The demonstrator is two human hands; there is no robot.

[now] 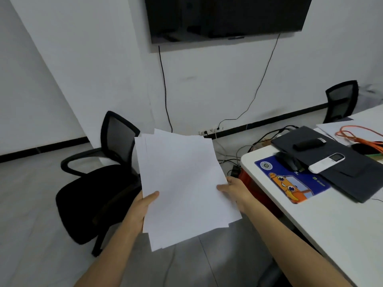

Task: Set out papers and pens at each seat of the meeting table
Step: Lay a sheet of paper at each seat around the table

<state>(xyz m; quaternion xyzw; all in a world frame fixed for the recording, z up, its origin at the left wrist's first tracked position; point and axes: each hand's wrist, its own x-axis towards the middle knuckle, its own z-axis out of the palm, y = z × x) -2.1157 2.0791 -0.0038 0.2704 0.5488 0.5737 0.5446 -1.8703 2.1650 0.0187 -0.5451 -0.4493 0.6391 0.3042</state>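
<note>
- A loose stack of white papers (pixel 182 183) is held in the air over the floor, just left of the worktop (pixel 310 228) corner; its sheets are fanned unevenly.
- The left hand (pixel 145 204) pinches the stack's left edge, thumb on top and fingers hidden underneath.
- The right hand (pixel 236 189) pinches the right edge the same way, thumb lying on the top sheet.
- On the white worktop lies a blue mouse pad (pixel 290 183) with an orange cartoon figure, and a dark mouse (pixel 289 163) sits at its far edge.
- Beside them a dark flat case (pixel 348 175) carries a white handset (pixel 326 163) and a small black device (pixel 308 143).
- Farther along lie an orange cable (pixel 360 135) and a white sheet (pixel 335 127).
- A red object (pixel 250 183) shows under the worktop corner, mostly hidden; I cannot tell if it holds anything.
- A black office chair (pixel 97 183) stands on the floor to the left, apart from the worktop.
- A second chair (pixel 342 100) stands at the far side.
</note>
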